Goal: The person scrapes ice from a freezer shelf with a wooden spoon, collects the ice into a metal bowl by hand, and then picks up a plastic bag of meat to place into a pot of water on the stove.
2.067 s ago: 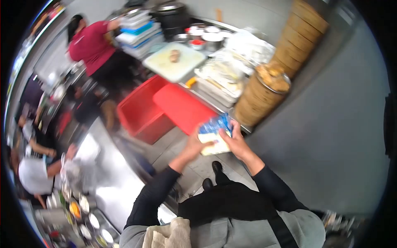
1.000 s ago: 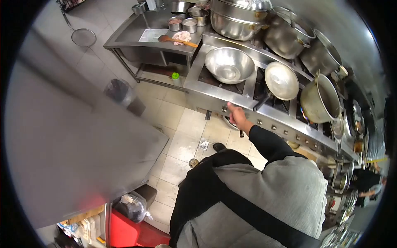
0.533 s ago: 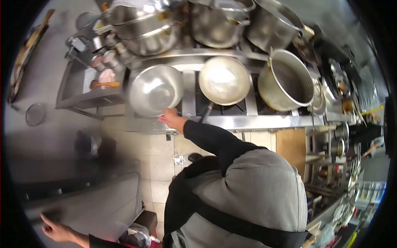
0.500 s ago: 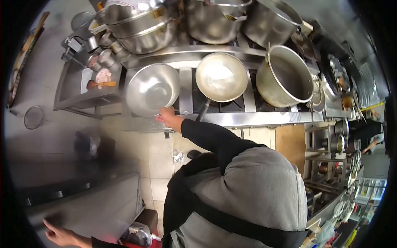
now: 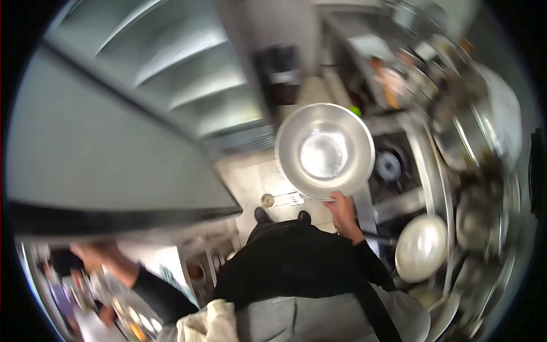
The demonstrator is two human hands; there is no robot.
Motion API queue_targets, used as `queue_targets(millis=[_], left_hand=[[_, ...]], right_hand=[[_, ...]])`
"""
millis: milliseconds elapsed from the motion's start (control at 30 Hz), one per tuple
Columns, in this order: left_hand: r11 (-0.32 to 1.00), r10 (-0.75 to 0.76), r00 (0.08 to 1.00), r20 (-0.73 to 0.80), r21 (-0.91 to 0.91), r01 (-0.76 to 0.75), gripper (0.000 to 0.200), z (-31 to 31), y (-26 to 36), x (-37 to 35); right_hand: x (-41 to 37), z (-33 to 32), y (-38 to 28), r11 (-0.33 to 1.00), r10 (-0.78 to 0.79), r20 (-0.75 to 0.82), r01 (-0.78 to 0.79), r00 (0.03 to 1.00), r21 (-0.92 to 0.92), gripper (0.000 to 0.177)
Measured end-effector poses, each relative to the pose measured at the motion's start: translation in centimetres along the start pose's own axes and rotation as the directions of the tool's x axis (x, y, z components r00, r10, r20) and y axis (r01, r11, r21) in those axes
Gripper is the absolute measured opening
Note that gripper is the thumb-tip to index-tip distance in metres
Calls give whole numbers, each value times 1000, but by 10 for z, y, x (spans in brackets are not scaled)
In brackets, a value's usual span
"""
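Note:
A wide metal bowl hangs over the floor beside the stove, tilted so its inside shows. My right hand grips its near rim, thumb and fingers closed on it. My left hand is stretched out at the lower left, by the dark edge of a large grey door. Motion smears its fingers, so whether they hold the door cannot be made out. Beyond the door, a metal cabinet shows several shelves.
At the right, the stove bears a pale pan with its handle toward me, with large pots behind. A side counter with small containers stands at the upper right. People are blurred at the lower left.
The view has swung round toward the cabinet. The bowl has come off the stove in my right hand, showing a burner. The door and shelves have come into view beside my left arm.

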State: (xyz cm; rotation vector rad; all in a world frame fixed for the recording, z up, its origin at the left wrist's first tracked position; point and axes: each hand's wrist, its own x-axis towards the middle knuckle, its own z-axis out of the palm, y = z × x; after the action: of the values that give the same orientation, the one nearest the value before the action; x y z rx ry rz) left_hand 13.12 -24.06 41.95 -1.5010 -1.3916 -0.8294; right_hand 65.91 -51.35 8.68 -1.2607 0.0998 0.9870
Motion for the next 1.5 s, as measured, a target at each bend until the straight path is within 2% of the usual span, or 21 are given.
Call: queue_targets(millis=[33, 67, 167, 200, 267, 333, 400, 467, 533, 633, 733, 800, 833, 900, 967, 1133, 1233, 1300, 1367, 1400, 1500], left_hand=[[621, -499, 851, 165, -616, 484, 33, -19, -6, 2], [-234, -657, 547, 520, -829, 508, 29, -33, 0, 7], [95, -680, 680, 274, -887, 453, 32, -39, -42, -21], [150, -796, 577, 185, -862, 484, 35, -47, -19, -12], [954, -155, 940, -305, -294, 61, 40, -57, -5, -19], [675, -511, 845, -155, -681, 283, 41, -64, 44, -23], [307, -374, 801, 467, -753, 582, 48, -46, 53, -92], [287, -166, 479, 862, -423, 860, 63, -28, 92, -128], [-331, 78, 100, 992, -68, 941, 65, -4, 123, -150], [-670, 275, -51, 960, 230, 706, 52, 52, 143, -178], [-612, 200, -82, 976, 190, 768, 35, 88, 149, -173], [-585, 163, -122, 979, 196, 787, 25, 104, 157, -165], [-627, 204, -156, 966, 252, 737, 22, 110, 160, -153], [-658, 268, -177, 947, 314, 684, 23, 134, 166, -149], [-633, 273, -170, 947, 310, 709, 27, 158, 179, -140], [-578, 212, -159, 964, 255, 775, 46, 217, 222, -111], [-598, 214, -124, 969, 230, 768, 51, 249, 237, -95], [-579, 183, -171, 968, 247, 777, 53, 259, 241, -84], [-588, 199, -180, 963, 264, 765, 55, 267, 238, -74], [-607, 176, -183, 967, 253, 753, 55, 278, 240, -70], [-649, 232, -232, 944, 328, 686, 60, 294, 248, -66]], right_hand=[[4, 13, -7, 997, 60, 26, -58, 998, -51, 25], [5, 26, -11, 991, 105, 30, -102, 994, -91, 25], [21, 62, -14, 960, 145, 209, -87, 967, -266, 25], [29, 69, -13, 949, 192, 271, -108, 943, -296, 24], [29, 111, -18, 954, 159, 336, -56, 928, -296, 24], [39, 143, -29, 911, 233, 369, -69, 900, -407, 25], [23, 201, -48, 913, 210, 385, -39, 899, -406, 26], [25, 242, -56, 873, 207, 487, 64, 848, -483, 22], [40, 276, -62, 745, 264, 572, 213, 777, -632, 21], [44, 336, -63, 650, 152, 799, 550, 582, -524, 26], [46, 409, -101, 330, 224, 822, 753, 524, -569, 39], [69, 465, -139, 185, 14, 905, 888, 425, -420, 73], [88, 500, -160, 27, -52, 844, 846, 534, -533, 85], [154, 558, -180, -168, -469, 817, 875, 335, -455, 102], [218, 605, -189, -422, -587, 719, 618, 372, -663, 117], [301, 717, -156, -385, -645, 572, 431, 507, -816, 130], [337, 783, -168, -278, -453, 853, 868, 260, -412, 112], [369, 793, -200, -302, -630, 690, 707, 355, -640, 97], [446, 780, -235, -482, -790, 594, 443, 152, -756, 86], [434, 760, -269, -191, -512, 745, 789, 428, -584, 89], [408, 812, -231, -256, -485, 714, 699, 505, -668, 88]])
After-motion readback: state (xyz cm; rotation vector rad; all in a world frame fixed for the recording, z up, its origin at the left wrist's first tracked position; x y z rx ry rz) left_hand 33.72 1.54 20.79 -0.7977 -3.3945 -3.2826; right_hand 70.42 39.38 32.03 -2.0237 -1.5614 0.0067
